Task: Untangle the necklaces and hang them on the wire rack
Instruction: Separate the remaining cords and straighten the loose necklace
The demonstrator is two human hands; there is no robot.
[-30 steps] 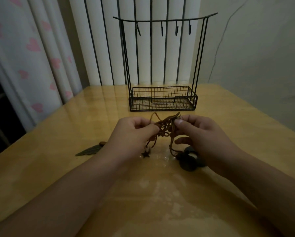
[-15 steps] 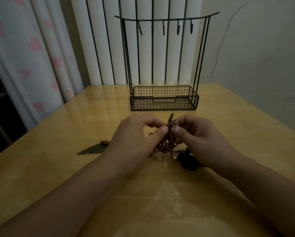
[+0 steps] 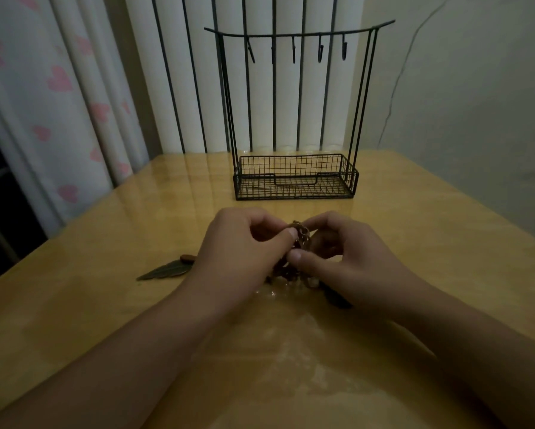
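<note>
A tangle of brown cord necklaces (image 3: 300, 238) is bunched between my two hands, just above the wooden table (image 3: 414, 230). My left hand (image 3: 244, 246) pinches the knot from the left with thumb and fingers. From the right, my right hand (image 3: 346, 258) pinches the same knot, its thumb low at the front. A dark round pendant (image 3: 337, 300) peeks out under my right hand. A leaf-shaped pendant (image 3: 167, 269) lies on the table to the left. The black wire rack (image 3: 295, 178) stands behind, with several bare hooks (image 3: 294, 52) on its top bar.
The rack's basket at its base holds nothing. A pale curtain with pink hearts (image 3: 58, 97) hangs at the left, vertical blinds are behind the rack, and a plain wall (image 3: 476, 103) runs along the table's right side.
My hands have drawn closer together and the loose cord loops that stood above them are now bunched into a tight knot between the fingertips. The star charm hanging under my left hand is hidden.
</note>
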